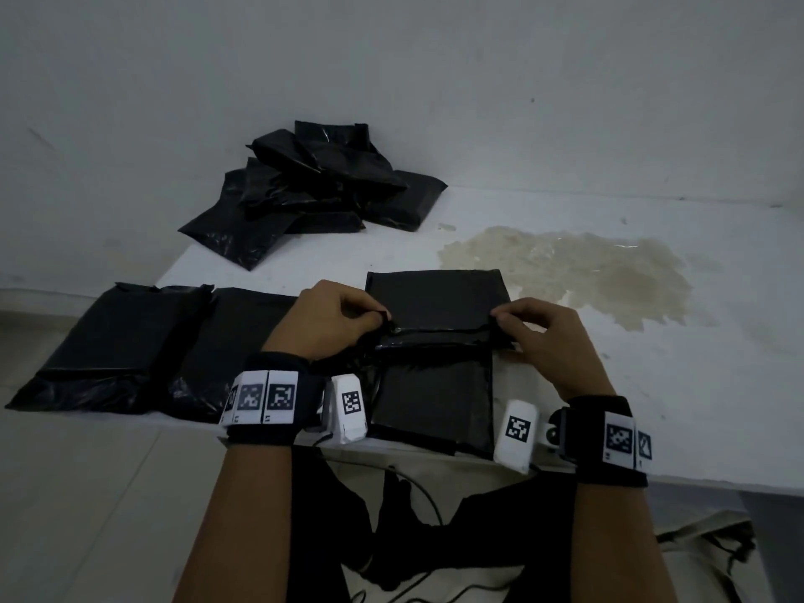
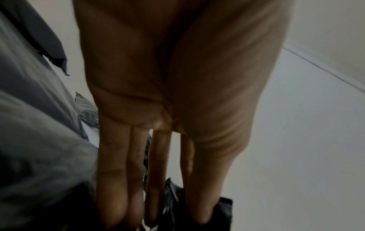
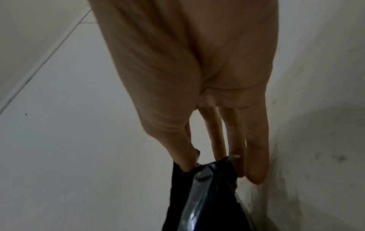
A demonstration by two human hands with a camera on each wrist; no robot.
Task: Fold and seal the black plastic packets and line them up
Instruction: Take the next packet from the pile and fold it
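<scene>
white table, yellowish stain, wall

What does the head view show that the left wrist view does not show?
Only the head view shows the heap of loose black plastic packets by the wall, the yellowish stain on the white table, and the right hand. Only the left wrist view shows the palm side of the left hand. Both show the left hand pinching the black plastic packet being folded.
</scene>
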